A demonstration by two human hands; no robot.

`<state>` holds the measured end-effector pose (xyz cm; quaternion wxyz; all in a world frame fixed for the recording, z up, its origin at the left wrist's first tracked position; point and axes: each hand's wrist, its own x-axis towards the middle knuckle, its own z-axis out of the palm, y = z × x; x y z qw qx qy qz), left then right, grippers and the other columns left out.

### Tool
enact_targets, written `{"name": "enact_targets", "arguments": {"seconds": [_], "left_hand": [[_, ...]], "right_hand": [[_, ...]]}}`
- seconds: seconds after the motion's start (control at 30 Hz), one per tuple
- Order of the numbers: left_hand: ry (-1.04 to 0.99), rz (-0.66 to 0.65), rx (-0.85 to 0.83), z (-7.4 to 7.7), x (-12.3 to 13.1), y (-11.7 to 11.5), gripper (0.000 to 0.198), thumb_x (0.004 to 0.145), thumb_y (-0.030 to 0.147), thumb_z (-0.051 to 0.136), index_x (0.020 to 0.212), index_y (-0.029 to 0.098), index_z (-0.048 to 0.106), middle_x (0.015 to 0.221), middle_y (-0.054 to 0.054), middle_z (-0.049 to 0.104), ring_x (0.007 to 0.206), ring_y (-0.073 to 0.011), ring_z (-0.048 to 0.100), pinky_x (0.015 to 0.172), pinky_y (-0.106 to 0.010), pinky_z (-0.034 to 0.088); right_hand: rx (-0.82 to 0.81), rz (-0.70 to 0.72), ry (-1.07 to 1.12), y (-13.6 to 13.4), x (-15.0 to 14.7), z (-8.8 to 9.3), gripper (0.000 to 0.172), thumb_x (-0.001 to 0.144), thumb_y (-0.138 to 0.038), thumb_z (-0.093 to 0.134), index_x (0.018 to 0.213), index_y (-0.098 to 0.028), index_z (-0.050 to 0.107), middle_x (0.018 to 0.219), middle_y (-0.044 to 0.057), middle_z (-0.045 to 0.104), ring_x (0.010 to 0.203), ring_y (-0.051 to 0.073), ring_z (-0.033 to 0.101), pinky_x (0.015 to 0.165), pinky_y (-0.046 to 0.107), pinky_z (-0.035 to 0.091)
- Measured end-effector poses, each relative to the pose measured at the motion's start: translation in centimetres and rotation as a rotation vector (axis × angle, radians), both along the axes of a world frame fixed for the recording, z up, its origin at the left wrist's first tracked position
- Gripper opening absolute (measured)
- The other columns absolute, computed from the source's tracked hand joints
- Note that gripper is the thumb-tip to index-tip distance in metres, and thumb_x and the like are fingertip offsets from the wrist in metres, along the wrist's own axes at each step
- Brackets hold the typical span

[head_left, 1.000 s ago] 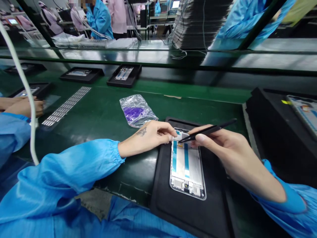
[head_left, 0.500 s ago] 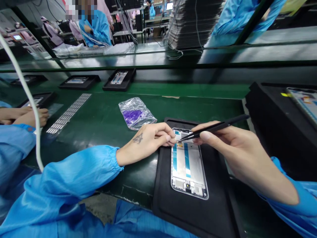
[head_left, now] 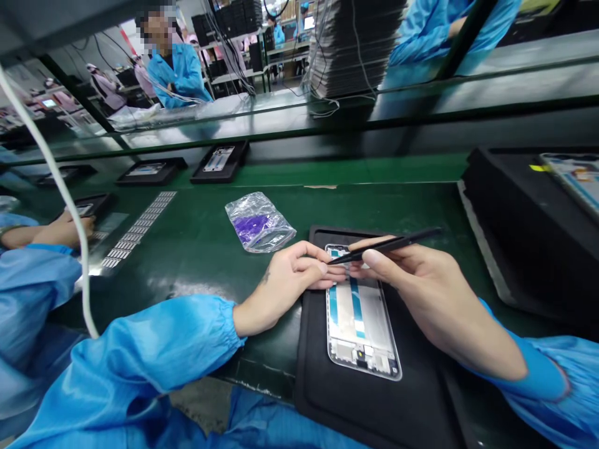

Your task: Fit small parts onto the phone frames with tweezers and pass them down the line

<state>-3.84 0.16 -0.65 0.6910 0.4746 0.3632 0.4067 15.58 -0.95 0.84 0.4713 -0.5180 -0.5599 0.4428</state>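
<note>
Here, fiddly work at the far end of a white and blue open phone frame [head_left: 362,324], lying flat in a black foam tray [head_left: 374,399] on the near right of the green belt [head_left: 196,231]. Left hand [head_left: 290,277] bunched, fingertips pressed together on the frame's far left corner; cannot tell if anything tiny sits between them. Right hand [head_left: 412,280] pinching thin black tweezers [head_left: 388,244], tip pointing left, right beside those fingertips. Looks like setting a small part in place. Calls for a steady tip and a gentle push. Clear plastic bag with purple bits [head_left: 259,221] just left and farther off.
</note>
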Motion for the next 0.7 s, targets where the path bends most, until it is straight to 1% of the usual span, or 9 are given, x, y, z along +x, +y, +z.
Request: {"name": "enact_targets", "arguments": {"seconds": [0.07,0.2,0.3,0.4,0.57,0.63,0.7], "left_hand": [[0.01,0.003,0.012,-0.1,0.1,-0.1,0.016,0.09,0.024,0.07,0.099,0.014,0.061,0.094,-0.01,0.078,0.101,-0.0244,0.075,0.091,-0.033,0.061],[0.067,0.011,0.052,-0.3,0.1,-0.2,0.014,0.091,0.024,0.068,0.099,0.015,0.061,0.089,-0.008,0.079,0.098,-0.0229,0.076,0.09,-0.033,0.061],[0.074,0.007,0.066,-0.3,0.2,-0.2,0.014,0.091,0.026,0.067,0.098,0.016,0.061,0.09,-0.007,0.079,0.099,-0.0226,0.076,0.09,-0.033,0.061],[0.071,0.007,0.068,-0.4,0.2,-0.2,0.014,0.091,0.026,0.067,0.099,0.016,0.06,0.091,-0.007,0.079,0.099,-0.0228,0.076,0.089,-0.032,0.061],[0.097,-0.015,0.114,-0.5,0.1,-0.1,0.012,0.093,0.024,0.063,0.103,0.016,0.06,0.095,-0.008,0.079,0.101,-0.0227,0.075,0.09,-0.032,0.061],[0.119,-0.016,0.139,-0.6,0.0,0.0,0.012,0.093,0.023,0.062,0.104,0.016,0.061,0.095,-0.007,0.079,0.102,-0.0224,0.075,0.09,-0.032,0.061],[0.134,-0.016,0.158,-0.7,0.0,0.0,0.012,0.093,0.021,0.062,0.105,0.017,0.062,0.095,-0.007,0.078,0.102,-0.022,0.075,0.09,-0.032,0.061]], "right_hand": [[0.014,0.002,-0.034,-0.1,0.0,0.1,0.026,0.084,-0.048,0.072,0.092,-0.024,0.079,0.083,0.003,0.077,0.084,0.025,0.074,0.083,0.039,0.059],[0.079,0.042,-0.112,-0.3,-0.1,0.8,0.019,0.085,-0.044,0.07,0.084,-0.026,0.078,0.084,0.002,0.077,0.086,0.025,0.074,0.084,0.039,0.059],[0.133,0.047,-0.176,-0.5,-0.2,1.1,0.016,0.086,-0.041,0.069,0.087,-0.028,0.079,0.091,0.002,0.078,0.088,0.025,0.073,0.082,0.037,0.059],[0.165,0.027,-0.204,-0.6,-0.2,1.2,0.017,0.087,-0.04,0.068,0.091,-0.028,0.078,0.097,0.002,0.079,0.089,0.025,0.074,0.079,0.037,0.059],[0.139,0.042,-0.181,-0.4,0.0,1.2,0.018,0.086,-0.041,0.069,0.09,-0.027,0.078,0.096,0.002,0.079,0.091,0.026,0.074,0.086,0.039,0.059],[0.111,0.047,-0.156,-0.2,0.0,1.1,0.019,0.084,-0.044,0.071,0.087,-0.026,0.079,0.094,0.003,0.079,0.09,0.026,0.074,0.086,0.04,0.059],[0.086,0.049,-0.121,-0.2,0.0,1.0,0.021,0.083,-0.046,0.072,0.083,-0.026,0.078,0.087,0.003,0.078,0.087,0.026,0.074,0.083,0.039,0.06]]}}
